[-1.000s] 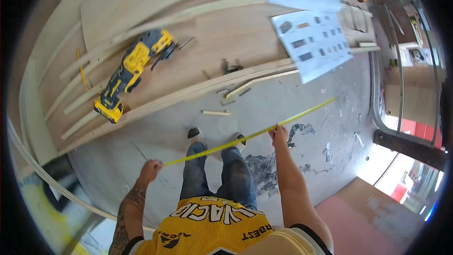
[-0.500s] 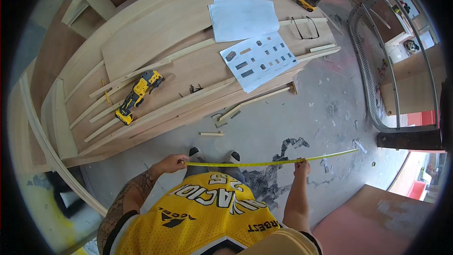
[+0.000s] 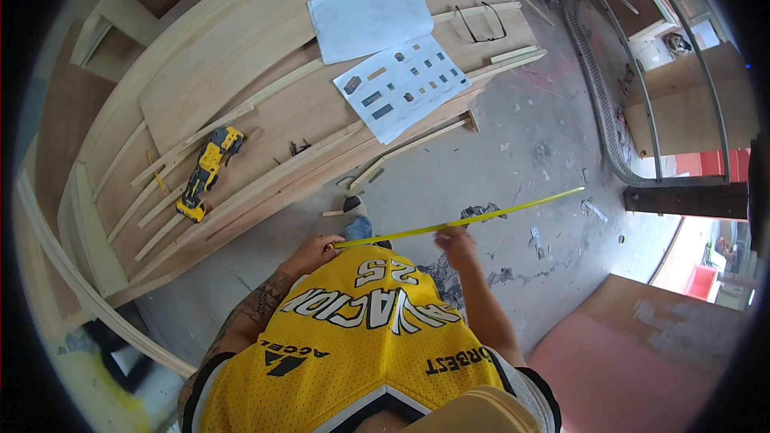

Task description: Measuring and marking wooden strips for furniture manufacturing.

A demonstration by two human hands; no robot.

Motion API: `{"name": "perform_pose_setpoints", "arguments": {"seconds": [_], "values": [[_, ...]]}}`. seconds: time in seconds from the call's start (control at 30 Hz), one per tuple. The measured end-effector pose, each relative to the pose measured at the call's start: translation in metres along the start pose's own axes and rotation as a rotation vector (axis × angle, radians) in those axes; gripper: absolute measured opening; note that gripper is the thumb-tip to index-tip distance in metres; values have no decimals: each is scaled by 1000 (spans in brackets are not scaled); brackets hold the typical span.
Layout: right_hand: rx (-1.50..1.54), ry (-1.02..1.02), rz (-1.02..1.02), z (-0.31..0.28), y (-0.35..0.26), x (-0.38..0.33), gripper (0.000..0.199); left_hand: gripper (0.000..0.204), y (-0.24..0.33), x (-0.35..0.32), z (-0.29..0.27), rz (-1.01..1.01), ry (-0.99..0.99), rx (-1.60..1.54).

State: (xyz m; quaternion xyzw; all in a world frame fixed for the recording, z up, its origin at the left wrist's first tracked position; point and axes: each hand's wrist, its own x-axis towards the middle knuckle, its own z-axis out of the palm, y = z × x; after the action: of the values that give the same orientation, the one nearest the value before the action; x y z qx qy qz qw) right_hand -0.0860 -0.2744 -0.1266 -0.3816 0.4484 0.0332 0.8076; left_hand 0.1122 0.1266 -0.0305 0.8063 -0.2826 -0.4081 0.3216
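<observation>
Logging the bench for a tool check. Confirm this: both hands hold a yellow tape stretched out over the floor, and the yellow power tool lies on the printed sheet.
Not quite. In the head view the power tool lies on bare plywood, well left of the printed sheet. The rest holds: left hand and right hand hold the yellow tape stretched out over the floor.

A yellow tape measure blade is stretching out in a long, thin, nearly straight line above the grey concrete floor, rising slightly from left to right. Its left end is sitting in the left hand, just in front of the yellow jersey, while the right hand is touching it from below near its middle. The free right end is hanging unsupported in the air, well past the right hand.
</observation>
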Motion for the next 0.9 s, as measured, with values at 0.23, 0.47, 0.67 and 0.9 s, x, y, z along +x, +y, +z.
{"name": "perform_pose_setpoints", "arguments": {"seconds": [0.23, 0.47, 0.67, 0.9], "values": [[-572, -179, 29, 100, 18, -31, 34, 31, -11, 53, -9, 160, -69, -89], [-606, 203, 72, 6, -20, -14, 28, 27, 4, 91, -25, 130, -36, -167], [-372, 483, 230, -95, -43, -27, 36, 28, 30, 116, -4, 164, 53, -119], [-619, 205, 248, -183, -103, -5, 35, 27, 95, 156, 60, 20, 93, -153]]}}
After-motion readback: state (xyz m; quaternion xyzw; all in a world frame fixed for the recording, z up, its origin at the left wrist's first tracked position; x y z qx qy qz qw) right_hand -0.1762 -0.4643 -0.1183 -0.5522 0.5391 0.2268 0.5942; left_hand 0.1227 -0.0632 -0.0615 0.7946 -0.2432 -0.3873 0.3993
